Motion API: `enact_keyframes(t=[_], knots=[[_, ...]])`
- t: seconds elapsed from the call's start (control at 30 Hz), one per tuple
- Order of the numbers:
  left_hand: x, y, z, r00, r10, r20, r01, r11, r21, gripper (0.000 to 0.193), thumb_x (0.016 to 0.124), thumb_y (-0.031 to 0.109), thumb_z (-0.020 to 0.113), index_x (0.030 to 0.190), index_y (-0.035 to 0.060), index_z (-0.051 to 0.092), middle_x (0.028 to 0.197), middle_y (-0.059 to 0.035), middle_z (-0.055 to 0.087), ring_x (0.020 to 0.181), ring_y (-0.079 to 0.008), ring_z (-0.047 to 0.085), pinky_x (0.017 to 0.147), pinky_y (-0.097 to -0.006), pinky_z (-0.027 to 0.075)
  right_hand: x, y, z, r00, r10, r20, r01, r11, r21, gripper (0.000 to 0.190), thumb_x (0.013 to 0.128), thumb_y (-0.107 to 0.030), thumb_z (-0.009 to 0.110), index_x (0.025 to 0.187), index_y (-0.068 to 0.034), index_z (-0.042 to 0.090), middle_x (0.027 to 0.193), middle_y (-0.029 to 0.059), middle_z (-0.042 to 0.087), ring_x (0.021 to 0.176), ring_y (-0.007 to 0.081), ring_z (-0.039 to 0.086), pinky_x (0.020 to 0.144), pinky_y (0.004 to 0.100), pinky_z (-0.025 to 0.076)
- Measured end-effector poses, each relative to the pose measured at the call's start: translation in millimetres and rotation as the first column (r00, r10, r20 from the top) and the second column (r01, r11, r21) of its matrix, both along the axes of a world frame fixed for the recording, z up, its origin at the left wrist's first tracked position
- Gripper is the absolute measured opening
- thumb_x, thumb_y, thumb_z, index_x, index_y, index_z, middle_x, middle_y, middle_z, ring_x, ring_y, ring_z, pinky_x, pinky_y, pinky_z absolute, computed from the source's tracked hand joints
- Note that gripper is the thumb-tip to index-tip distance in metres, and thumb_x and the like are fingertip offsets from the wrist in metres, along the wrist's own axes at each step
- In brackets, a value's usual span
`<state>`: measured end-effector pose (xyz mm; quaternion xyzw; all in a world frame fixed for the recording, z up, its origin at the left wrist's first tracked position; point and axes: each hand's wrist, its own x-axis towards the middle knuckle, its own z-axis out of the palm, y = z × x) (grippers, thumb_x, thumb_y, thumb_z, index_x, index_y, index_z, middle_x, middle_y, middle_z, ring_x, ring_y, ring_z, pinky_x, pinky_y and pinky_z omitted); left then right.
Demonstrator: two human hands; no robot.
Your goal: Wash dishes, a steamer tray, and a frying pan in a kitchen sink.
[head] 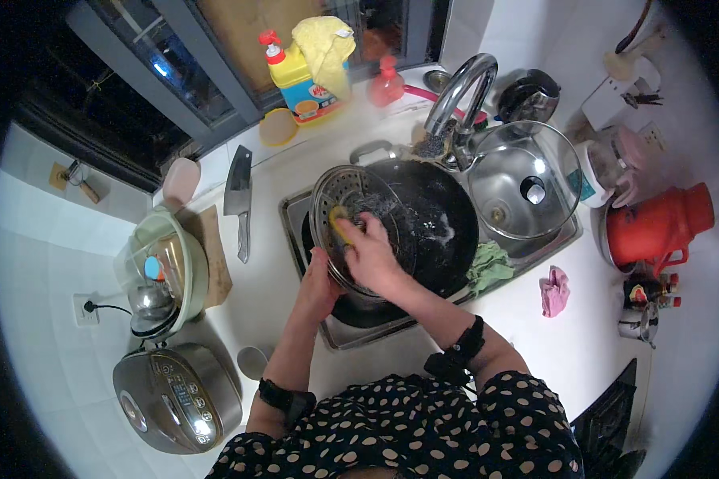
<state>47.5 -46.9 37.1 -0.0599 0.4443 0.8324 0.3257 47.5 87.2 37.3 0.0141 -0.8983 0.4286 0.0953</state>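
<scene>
My left hand [322, 287] grips the near left rim of a round perforated metal steamer tray [320, 206], which is tilted over the sink. Inside the tray, my right hand [370, 254] presses a yellow sponge [338, 223] against the metal; the hand is slightly blurred. Below lies a large black wok [440, 203] with white suds on its surface, set across the steel double sink [347, 338]. A green cloth [490, 266] hangs beside the wok at the sink's divider. Over the right basin rests a clear glass lid [524, 179] with a dark knob.
The chrome faucet [482, 78] arches behind the wok. A cleaver [238, 197] lies on the left counter, near a green basin [195, 269] of dishes and a rice cooker [177, 398]. A pink cloth [554, 292] and a red thermos jug [659, 227] are at right. Yellow detergent bottle [299, 78] stands behind.
</scene>
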Motion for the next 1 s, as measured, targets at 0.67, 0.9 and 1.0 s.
enact_keyframes(t=[0.67, 0.9, 1.0], knots=[[0, -8, 25, 0.995, 0.087, 0.051, -0.080, 0.989, -0.128, 0.037, 0.097, 0.029, 0.034, 0.125, 0.0053, 0.035, 0.117, -0.0106, 0.051, 0.100, -0.0228, 0.057, 0.076, -0.0409, 0.053, -126, 162, -67, 0.926, -0.364, 0.103, 0.378, 0.903, -0.203, 0.033, 0.077, -0.014, 0.058, 0.108, -0.002, 0.058, 0.101, 0.0215, 0.061, 0.094, 0.0329, 0.058, 0.085, 0.0355, 0.044], [5, -18, 7, 0.962, -0.052, -0.268, -0.044, 0.940, -0.338, 0.036, 0.097, 0.026, 0.034, 0.125, 0.0039, 0.035, 0.117, -0.0111, 0.051, 0.100, -0.0225, 0.057, 0.078, -0.0395, 0.053, -158, 170, -61, 0.816, -0.416, 0.401, 0.574, 0.667, -0.476, 0.033, 0.082, -0.017, 0.055, 0.113, -0.008, 0.055, 0.074, -0.0022, 0.052, 0.052, 0.0071, 0.042, 0.045, 0.0259, 0.035], [4, -23, 13, 0.978, 0.142, 0.151, -0.117, 0.980, -0.163, 0.035, 0.095, 0.025, 0.041, 0.123, 0.0045, 0.038, 0.123, -0.0118, 0.048, 0.110, -0.0242, 0.050, 0.091, -0.0399, 0.044, -162, 155, -28, 0.906, -0.275, 0.322, 0.419, 0.474, -0.774, 0.050, 0.084, -0.017, 0.051, 0.129, -0.002, 0.037, 0.102, 0.0048, 0.053, 0.087, 0.0124, 0.050, 0.074, 0.0255, 0.041]])
